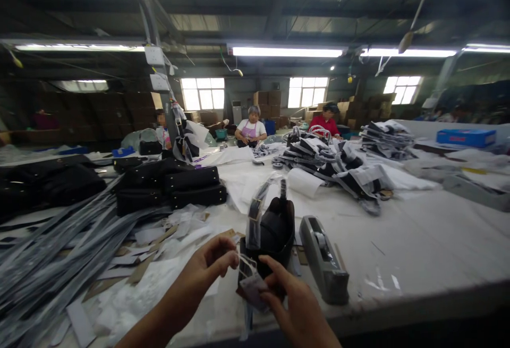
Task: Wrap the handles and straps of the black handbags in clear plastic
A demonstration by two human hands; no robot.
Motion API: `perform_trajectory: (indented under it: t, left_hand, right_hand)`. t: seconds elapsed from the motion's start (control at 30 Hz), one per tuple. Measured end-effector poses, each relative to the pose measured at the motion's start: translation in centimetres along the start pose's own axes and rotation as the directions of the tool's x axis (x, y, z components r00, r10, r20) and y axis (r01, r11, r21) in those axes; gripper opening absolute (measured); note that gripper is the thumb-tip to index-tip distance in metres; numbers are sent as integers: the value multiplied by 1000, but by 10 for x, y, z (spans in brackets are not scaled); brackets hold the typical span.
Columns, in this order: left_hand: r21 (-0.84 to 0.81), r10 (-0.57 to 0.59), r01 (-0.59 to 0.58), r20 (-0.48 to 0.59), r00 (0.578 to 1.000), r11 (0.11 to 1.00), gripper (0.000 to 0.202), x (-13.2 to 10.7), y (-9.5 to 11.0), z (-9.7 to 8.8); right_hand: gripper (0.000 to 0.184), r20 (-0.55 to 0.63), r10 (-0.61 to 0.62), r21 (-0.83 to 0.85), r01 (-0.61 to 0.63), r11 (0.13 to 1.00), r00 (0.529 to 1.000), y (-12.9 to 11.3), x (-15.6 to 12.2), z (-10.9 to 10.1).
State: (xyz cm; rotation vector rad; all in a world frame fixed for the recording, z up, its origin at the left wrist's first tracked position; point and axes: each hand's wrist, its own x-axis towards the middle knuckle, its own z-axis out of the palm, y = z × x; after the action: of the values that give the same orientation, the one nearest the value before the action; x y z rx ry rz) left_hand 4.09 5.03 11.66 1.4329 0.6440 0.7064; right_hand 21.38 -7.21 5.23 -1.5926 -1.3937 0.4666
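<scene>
Black material forms the handbag [278, 231], which stands upright on the white-covered worktable [418, 247], directly in front of the person; from where I stand, its top appears open. Its handle [255, 220] is sheathed in clear film, rises above the opening and carries a buckle.

Right hand [292, 292]: thumb and fingers grasp a pale tag [253, 289] at the near side of the bag; the index finger extends toward the bag's edge. Left hand [213, 260]: fingers curled, thumb and index finger bent toward each other at the upper end of a white cord [247, 260], which runs down to the tag. I cannot tell whether these two digits are pinching it.

A grey tape dispenser [324, 260] sits just beside the bag, on the person's right. To the left lie film-wrapped straps [59, 252] and loose white packing material [139, 289], with black bags [171, 183] grouped behind them. Further across, a heap of partly wrapped black pieces [322, 162] occupies the table. Beyond it sit two co-workers: one in a pink apron [251, 130], one in a red top [325, 122].
</scene>
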Motion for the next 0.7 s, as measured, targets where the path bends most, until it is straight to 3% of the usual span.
perform_trajectory:
  t: [0.13,0.23,0.37,0.47,0.6,0.7]
  left_hand:
    - [-413,-147,135,2,989,901,26,-3,8,-4]
    - [-534,-173,123,-44,984,836,37,-1,7,-6]
    - [-397,-171,137,-52,984,908,39,3,1,-2]
    - [-193,-104,100,-12,994,976,31,0,0,12]
    - [-31,-66,72,159,985,997,23,-11,7,37]
    - [-11,-45,48,200,979,999,22,-15,14,46]
  right_hand:
    - [53,-3,37,-46,-37,998,999,9,-6,-4]
    - [43,-14,55,-84,-56,995,998,9,-8,-11]
    - [34,-48,34,-139,-40,989,998,7,-8,-22]
    - [39,-50,-1,-48,-1,999,999,1,-8,-23]
    - [75,-20,-117,334,117,935,993,-12,-8,-7]
    - [74,105,-78,655,-10,756,991,-15,-9,9]
